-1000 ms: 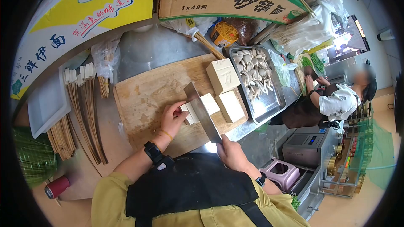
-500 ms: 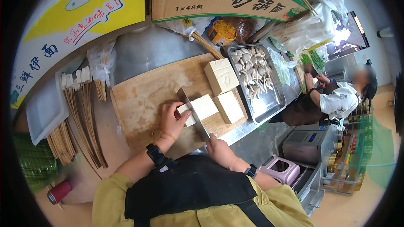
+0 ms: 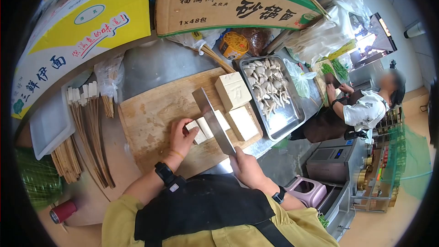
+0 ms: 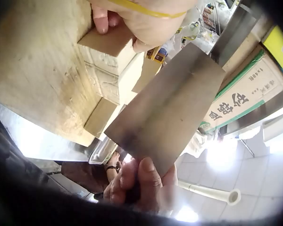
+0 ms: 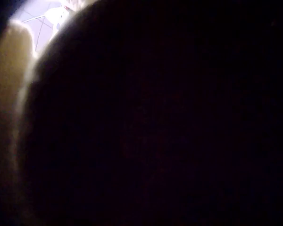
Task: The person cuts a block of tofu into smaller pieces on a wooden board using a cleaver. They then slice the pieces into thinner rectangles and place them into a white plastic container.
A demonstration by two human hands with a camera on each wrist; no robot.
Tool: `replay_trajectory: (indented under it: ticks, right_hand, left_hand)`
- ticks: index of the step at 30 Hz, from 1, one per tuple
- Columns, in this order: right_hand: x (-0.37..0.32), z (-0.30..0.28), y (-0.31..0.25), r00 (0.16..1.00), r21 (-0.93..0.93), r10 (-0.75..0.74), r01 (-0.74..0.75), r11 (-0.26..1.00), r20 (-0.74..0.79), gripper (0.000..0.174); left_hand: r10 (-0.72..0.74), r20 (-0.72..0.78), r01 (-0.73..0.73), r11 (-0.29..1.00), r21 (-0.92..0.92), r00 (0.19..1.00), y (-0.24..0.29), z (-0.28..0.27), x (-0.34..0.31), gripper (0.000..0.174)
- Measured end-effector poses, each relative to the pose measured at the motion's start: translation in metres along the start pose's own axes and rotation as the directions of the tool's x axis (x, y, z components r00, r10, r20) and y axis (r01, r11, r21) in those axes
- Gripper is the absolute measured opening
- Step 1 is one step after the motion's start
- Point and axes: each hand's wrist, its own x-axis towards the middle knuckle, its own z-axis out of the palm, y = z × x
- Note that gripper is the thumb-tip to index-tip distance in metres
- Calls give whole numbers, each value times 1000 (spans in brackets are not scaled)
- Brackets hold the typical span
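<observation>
My left hand [image 3: 181,137] holds the left end of a white tofu block [image 3: 197,133] on the wooden cutting board [image 3: 155,110], its thumb and fingers pinching the cut pieces. The handle of a broad cleaver [image 3: 214,121] is gripped in my right hand [image 3: 247,168]. In the head view the blade crosses over the tofu and covers part of it. The left wrist view shows the flat of the cleaver [image 4: 167,108] raised beside the tofu [image 4: 101,59]. Two more tofu blocks, one taller [image 3: 232,90] and one lower [image 3: 242,123], stand at the board's right end. The right wrist view is almost wholly dark.
Right of the board is a metal tray [image 3: 274,136] of mushrooms. Bamboo skewers [image 3: 98,132] with white pieces on their ends lie left, by a white plastic tub [image 3: 50,130]. Cardboard boxes [image 3: 238,7] line the back. Another person [image 3: 361,110] works at the right.
The cleaver came down into the tofu half a second ago and is now lifted up again. My left hand stays at the tofu's left end. The head view has shifted slightly.
</observation>
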Motion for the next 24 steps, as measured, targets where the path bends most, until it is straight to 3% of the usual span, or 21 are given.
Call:
replay_trajectory:
  ticks: [4,10,13,19,24]
  right_hand:
    - [-1,-4,7,1000,-34,9,-8,999,8,18]
    - [-2,-4,5,995,26,74,-76,997,65,18]
    - [-2,-3,7,996,2,52,-52,999,66,19]
    - [0,0,7,997,-37,47,-45,998,63,19]
    - [1,2,8,996,-23,61,-59,998,61,20]
  left_hand:
    - [-28,10,29,1000,-3,1000,-2,3,2,31]
    - [100,4,-100,982,158,995,24,-3,0,34]
    - [103,-5,-101,989,106,995,30,-2,2,35]
    - [-71,53,74,995,-66,996,6,5,4,35]
    - [-113,63,118,989,-88,992,5,5,4,34]
